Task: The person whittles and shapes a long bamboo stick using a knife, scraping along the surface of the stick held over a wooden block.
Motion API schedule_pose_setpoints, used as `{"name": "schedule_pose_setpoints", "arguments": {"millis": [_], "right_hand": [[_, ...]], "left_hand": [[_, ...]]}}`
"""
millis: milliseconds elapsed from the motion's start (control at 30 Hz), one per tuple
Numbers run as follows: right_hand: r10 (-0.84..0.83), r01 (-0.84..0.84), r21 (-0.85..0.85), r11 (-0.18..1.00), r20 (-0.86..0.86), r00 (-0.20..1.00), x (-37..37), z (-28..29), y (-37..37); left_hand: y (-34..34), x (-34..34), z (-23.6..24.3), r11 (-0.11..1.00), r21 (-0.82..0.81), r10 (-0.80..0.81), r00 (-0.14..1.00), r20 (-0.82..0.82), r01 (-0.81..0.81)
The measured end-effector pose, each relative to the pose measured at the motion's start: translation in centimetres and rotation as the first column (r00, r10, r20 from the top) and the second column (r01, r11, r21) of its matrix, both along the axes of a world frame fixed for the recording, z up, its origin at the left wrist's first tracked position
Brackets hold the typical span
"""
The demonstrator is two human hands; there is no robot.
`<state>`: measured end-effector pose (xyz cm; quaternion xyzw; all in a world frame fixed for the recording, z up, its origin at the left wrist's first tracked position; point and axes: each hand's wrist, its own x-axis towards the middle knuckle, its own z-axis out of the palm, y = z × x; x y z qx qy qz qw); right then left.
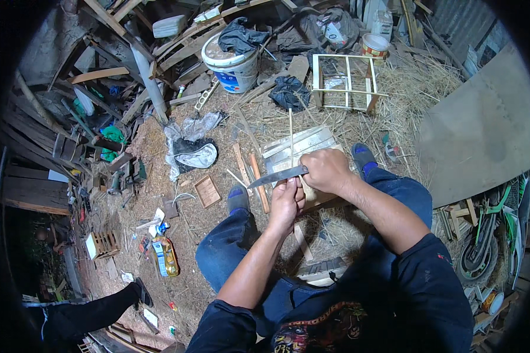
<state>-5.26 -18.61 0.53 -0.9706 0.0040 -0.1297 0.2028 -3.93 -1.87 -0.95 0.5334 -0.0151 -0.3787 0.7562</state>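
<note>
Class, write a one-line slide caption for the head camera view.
A knife in the right hand crosses a thin stick held in the left hand, over wooden boards.

No clearly readable text

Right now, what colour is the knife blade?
The knife blade is grey, best seen in the head view.

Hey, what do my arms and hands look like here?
Your left hand and right hand are bare, with no gloves or wristwatch showing. The forearms are uncovered; the dark navy left sleeve and right sleeve end near the elbows. The right sleeve carries a small reddish mark.
</note>
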Motion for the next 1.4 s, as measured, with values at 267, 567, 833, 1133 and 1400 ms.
{"name": "schedule_pose_setpoints", "arguments": {"millis": [267,567,833,1133,1400], "right_hand": [[-0.081,0.037,-0.157,0.987,-0.283,0.956,0.8,-1.0,-0.9],[-0.325,0.231,-0.261,0.937,-0.420,0.847,2.3,-3.7,-5.1],[-0.518,0.537,-0.033,0.843,-0.323,0.792,2.6,-1.7,-10.7],[-0.045,0.027,-0.088,0.996,-0.209,0.977,-0.5,0.4,1.5],[-0.010,-0.010,-0.086,0.996,-0.230,0.973,-0.6,0.4,1.7]], "left_hand": [[-0.5,-0.4,1.0,0.999,-0.026,0.013,0.967,-0.254,-0.020],[0.1,-1.4,0.4,1.000,0.019,-0.011,0.935,-0.355,0.019],[3.3,-1.0,-0.2,0.986,-0.168,-0.049,0.906,-0.420,-0.024],[2.9,-0.1,0.4,0.976,-0.210,-0.026,0.936,-0.352,-0.052],[1.8,-0.8,1.0,0.995,-0.084,0.027,0.975,-0.221,-0.046]]}}
